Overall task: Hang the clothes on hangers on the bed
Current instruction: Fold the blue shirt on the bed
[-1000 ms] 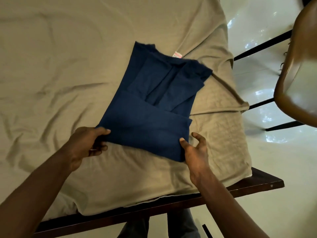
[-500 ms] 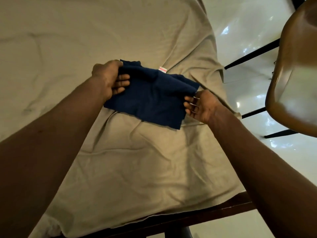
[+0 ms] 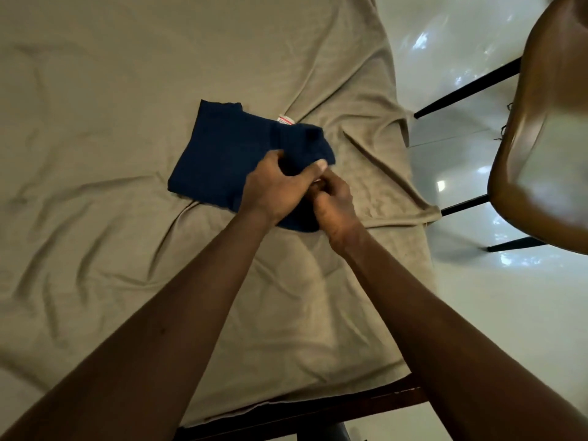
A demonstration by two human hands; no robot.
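A folded navy blue garment [image 3: 222,154] lies on the beige bedsheet [image 3: 111,90], with a small white and red label [image 3: 285,119] showing at its far edge. My left hand [image 3: 273,186] grips the garment's near right part, thumb on top of the cloth. My right hand [image 3: 334,198] is curled against the left one at the same corner, holding the cloth's edge; part of the garment is hidden under both hands. No hanger is in view.
The bed's dark wooden frame [image 3: 318,412] runs along the near edge. A brown chair [image 3: 547,122] with black legs stands on the glossy white floor [image 3: 445,58] to the right of the bed.
The garment was folded in half away from me, then both hands moved from its side edges to meet at its near right corner.
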